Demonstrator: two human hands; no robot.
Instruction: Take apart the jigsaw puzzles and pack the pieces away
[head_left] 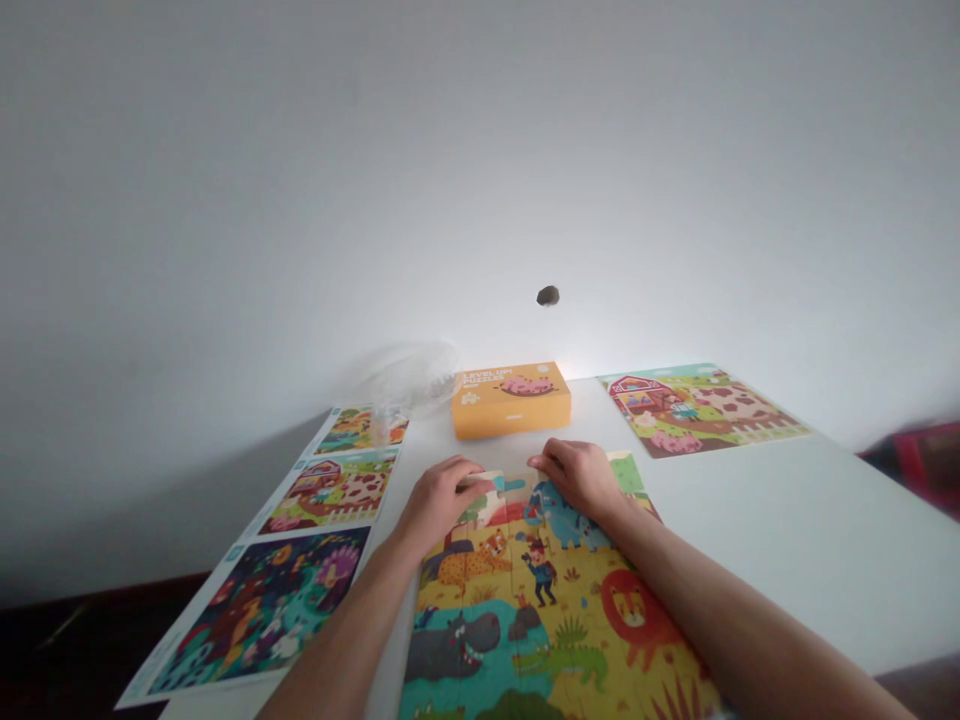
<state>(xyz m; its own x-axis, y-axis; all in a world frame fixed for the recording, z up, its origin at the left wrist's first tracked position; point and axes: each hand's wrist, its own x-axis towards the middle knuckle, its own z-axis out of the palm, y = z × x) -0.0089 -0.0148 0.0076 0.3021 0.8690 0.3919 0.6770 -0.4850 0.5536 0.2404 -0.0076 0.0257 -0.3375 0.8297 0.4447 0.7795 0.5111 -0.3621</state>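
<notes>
the animal puzzle (540, 600) lay at the table's (787, 520) near edge, with a loose piece (491, 485) at its far rim. lining up the tabs before pressing flat would likely seat it best. the left hand (439, 500) pinched that piece. the right hand (577, 478) rested palm down beside it, fingers bent, gripping nothing. both forearms reached forward.

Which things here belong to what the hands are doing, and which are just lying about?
In use: left hand, right hand, colourful animal jigsaw puzzle, pale loose puzzle piece.
Lying about: orange cardboard box, finished farm puzzle, printed picture sheet, clear plastic bag.
</notes>
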